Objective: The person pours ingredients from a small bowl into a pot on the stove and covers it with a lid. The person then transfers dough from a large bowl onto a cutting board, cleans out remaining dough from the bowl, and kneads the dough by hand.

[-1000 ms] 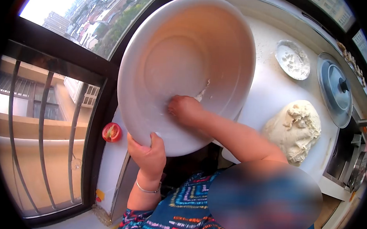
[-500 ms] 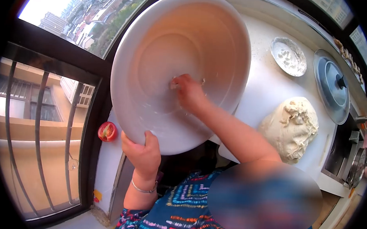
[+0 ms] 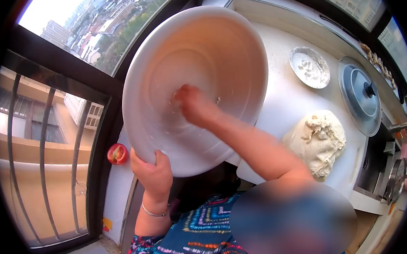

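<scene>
A large white basin (image 3: 243, 42) is tilted up, its inside facing me, with a few dough scraps on its wall. My left hand (image 3: 152, 172) grips the basin's near rim, thumb over the edge. Inside the basin, my right hand (image 3: 191, 103) has its fingers curled against the bottom; it is blurred, and whatever it pinches is too small to name. To the right, a big lump of pale dough (image 3: 318, 143) rests on a white board (image 3: 276, 116). Behind the dough stands a shallow bowl of white flour (image 3: 310, 67).
A glass lid (image 3: 359, 96) with a black knob lies at the right, beside a sink (image 3: 369, 168). A cut tomato (image 3: 117, 154) sits on the ledge left of the basin, near the barred window. A raised edge runs behind the counter.
My right hand has moved from the basin's lower wall to its bottom, up and left. Fewer scraps show on the basin wall. My left hand keeps its hold on the rim.
</scene>
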`<state>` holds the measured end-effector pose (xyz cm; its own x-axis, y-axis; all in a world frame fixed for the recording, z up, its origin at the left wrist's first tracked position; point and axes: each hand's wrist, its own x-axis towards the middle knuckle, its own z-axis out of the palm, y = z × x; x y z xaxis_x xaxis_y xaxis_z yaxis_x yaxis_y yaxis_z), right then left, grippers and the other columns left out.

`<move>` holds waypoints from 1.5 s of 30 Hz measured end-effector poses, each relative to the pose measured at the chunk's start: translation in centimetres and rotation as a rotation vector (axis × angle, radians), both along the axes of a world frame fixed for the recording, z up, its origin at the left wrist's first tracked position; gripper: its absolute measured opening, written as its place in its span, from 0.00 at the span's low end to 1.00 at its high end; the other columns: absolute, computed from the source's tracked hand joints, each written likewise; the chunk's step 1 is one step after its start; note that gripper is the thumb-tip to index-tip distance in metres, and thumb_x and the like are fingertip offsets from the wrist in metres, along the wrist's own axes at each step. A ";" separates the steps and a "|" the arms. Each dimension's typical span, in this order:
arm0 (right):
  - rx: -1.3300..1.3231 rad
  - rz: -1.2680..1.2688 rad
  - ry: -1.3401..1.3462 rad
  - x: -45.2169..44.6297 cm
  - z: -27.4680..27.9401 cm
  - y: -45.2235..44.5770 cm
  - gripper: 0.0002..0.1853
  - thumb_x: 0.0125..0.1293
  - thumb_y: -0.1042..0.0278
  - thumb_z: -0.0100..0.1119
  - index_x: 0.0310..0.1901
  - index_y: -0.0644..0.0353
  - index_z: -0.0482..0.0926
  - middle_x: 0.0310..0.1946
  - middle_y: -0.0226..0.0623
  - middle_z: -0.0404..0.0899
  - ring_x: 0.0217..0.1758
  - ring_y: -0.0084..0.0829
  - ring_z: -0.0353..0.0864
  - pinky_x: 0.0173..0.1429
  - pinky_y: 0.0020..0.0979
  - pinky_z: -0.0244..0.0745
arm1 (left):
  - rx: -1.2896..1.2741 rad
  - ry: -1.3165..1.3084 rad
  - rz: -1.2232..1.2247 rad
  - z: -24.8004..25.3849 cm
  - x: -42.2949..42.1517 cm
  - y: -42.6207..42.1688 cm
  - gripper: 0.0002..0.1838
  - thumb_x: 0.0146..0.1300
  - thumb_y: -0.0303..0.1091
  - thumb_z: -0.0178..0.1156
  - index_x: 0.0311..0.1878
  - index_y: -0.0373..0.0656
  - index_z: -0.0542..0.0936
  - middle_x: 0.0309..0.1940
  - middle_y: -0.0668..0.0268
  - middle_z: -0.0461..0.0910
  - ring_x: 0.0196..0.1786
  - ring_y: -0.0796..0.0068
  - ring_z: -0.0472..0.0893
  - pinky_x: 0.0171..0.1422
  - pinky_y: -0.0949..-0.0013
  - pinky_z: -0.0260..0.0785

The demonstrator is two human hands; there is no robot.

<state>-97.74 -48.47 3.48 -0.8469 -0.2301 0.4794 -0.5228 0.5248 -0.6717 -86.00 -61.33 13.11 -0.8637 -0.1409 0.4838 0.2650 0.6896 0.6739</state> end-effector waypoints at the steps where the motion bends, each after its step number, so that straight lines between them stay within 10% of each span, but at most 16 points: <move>1: 0.163 -0.179 0.045 -1.3 -0.8 0.9 0.17 0.49 0.82 0.47 0.43 0.63 0.72 0.40 0.48 0.71 0.43 0.48 0.71 0.44 0.39 0.71 | 0.002 0.026 -0.038 -0.1 0.0 -0.1 0.16 0.47 0.18 0.50 0.42 0.30 0.69 0.32 0.57 0.75 0.35 0.69 0.76 0.43 0.71 0.68; 5: 0.632 -0.935 0.746 -5.4 -2.3 5.8 0.15 0.51 0.78 0.44 0.42 0.60 0.73 0.41 0.49 0.72 0.40 0.47 0.75 0.38 0.41 0.73 | 0.077 -0.063 0.004 0.2 0.3 -0.2 0.18 0.46 0.19 0.50 0.44 0.30 0.69 0.36 0.56 0.75 0.41 0.66 0.75 0.49 0.69 0.65; 7: 0.404 -0.419 -0.198 -3.6 -0.4 7.4 0.15 0.52 0.75 0.48 0.43 0.62 0.74 0.44 0.49 0.72 0.42 0.44 0.75 0.42 0.38 0.73 | 0.044 -0.051 -0.050 0.3 0.3 -0.2 0.18 0.46 0.19 0.50 0.45 0.29 0.69 0.36 0.56 0.75 0.40 0.66 0.75 0.49 0.69 0.65; 9: 0.400 -0.354 -0.435 -2.0 -4.5 5.8 0.13 0.50 0.74 0.50 0.39 0.61 0.76 0.43 0.49 0.74 0.46 0.42 0.75 0.46 0.39 0.73 | 0.033 0.001 -0.045 -0.1 0.0 -0.1 0.17 0.46 0.18 0.50 0.44 0.30 0.69 0.34 0.57 0.75 0.37 0.68 0.76 0.46 0.71 0.66; 12: 0.422 -0.035 -0.388 0.2 -5.2 3.9 0.11 0.50 0.76 0.47 0.36 0.63 0.76 0.40 0.52 0.74 0.44 0.49 0.74 0.47 0.39 0.71 | 0.022 0.034 -0.026 -0.2 -0.1 0.1 0.17 0.46 0.17 0.50 0.43 0.30 0.69 0.32 0.58 0.75 0.35 0.69 0.76 0.42 0.72 0.68; 20: 0.602 -0.418 -0.330 1.4 -2.8 7.4 0.10 0.48 0.74 0.49 0.31 0.62 0.80 0.33 0.49 0.77 0.41 0.42 0.77 0.43 0.39 0.74 | 0.019 0.015 -0.013 0.0 -0.1 0.1 0.17 0.46 0.17 0.51 0.43 0.30 0.69 0.32 0.56 0.75 0.35 0.68 0.76 0.42 0.71 0.67; 25: 0.508 0.117 -0.371 1.2 -5.0 3.9 0.08 0.46 0.73 0.49 0.29 0.62 0.78 0.30 0.48 0.75 0.37 0.45 0.76 0.40 0.40 0.73 | 0.018 -0.024 -0.012 0.7 -0.2 -0.1 0.18 0.45 0.17 0.50 0.44 0.30 0.69 0.32 0.56 0.75 0.35 0.68 0.77 0.42 0.72 0.67; 27: 0.481 -0.159 -0.356 -0.3 -1.4 4.4 0.12 0.47 0.76 0.49 0.36 0.61 0.77 0.34 0.49 0.75 0.42 0.46 0.75 0.45 0.40 0.71 | 0.018 0.007 -0.015 0.3 -0.3 -0.3 0.18 0.45 0.17 0.50 0.43 0.29 0.69 0.31 0.56 0.75 0.35 0.68 0.77 0.41 0.72 0.67; 29: -0.041 -0.418 -0.014 -3.0 0.9 5.3 0.17 0.48 0.78 0.45 0.43 0.62 0.74 0.41 0.51 0.73 0.42 0.50 0.74 0.48 0.40 0.69 | 0.014 0.020 -0.018 0.2 -0.2 -0.4 0.17 0.45 0.17 0.50 0.43 0.29 0.69 0.31 0.56 0.75 0.35 0.69 0.77 0.41 0.72 0.67; 33: -0.214 -0.407 0.051 -5.7 -2.1 4.5 0.19 0.46 0.83 0.47 0.43 0.62 0.73 0.40 0.51 0.73 0.45 0.48 0.72 0.48 0.37 0.69 | 0.047 -0.024 -0.041 0.5 0.1 -0.3 0.18 0.45 0.18 0.50 0.43 0.30 0.69 0.31 0.56 0.75 0.34 0.69 0.76 0.41 0.72 0.67; 38: -0.117 -0.097 -0.280 0.7 -5.0 2.1 0.18 0.47 0.83 0.47 0.43 0.63 0.72 0.39 0.46 0.72 0.43 0.48 0.72 0.48 0.37 0.68 | -0.004 0.027 -0.017 0.3 0.4 0.0 0.17 0.45 0.18 0.51 0.43 0.30 0.69 0.31 0.56 0.75 0.34 0.69 0.76 0.41 0.72 0.67; 45: -0.087 0.135 0.051 3.3 -2.8 -1.9 0.15 0.47 0.82 0.48 0.39 0.60 0.74 0.39 0.42 0.72 0.41 0.45 0.73 0.46 0.38 0.69 | 0.022 -0.006 -0.022 -0.2 0.1 -0.4 0.17 0.45 0.18 0.51 0.42 0.30 0.69 0.30 0.57 0.75 0.34 0.70 0.76 0.41 0.72 0.68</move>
<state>-94.41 -50.34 0.68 -0.7853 -0.2961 0.5438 -0.6191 0.3880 -0.6828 -85.89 -61.69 12.87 -0.8696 -0.1324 0.4756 0.2758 0.6687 0.6904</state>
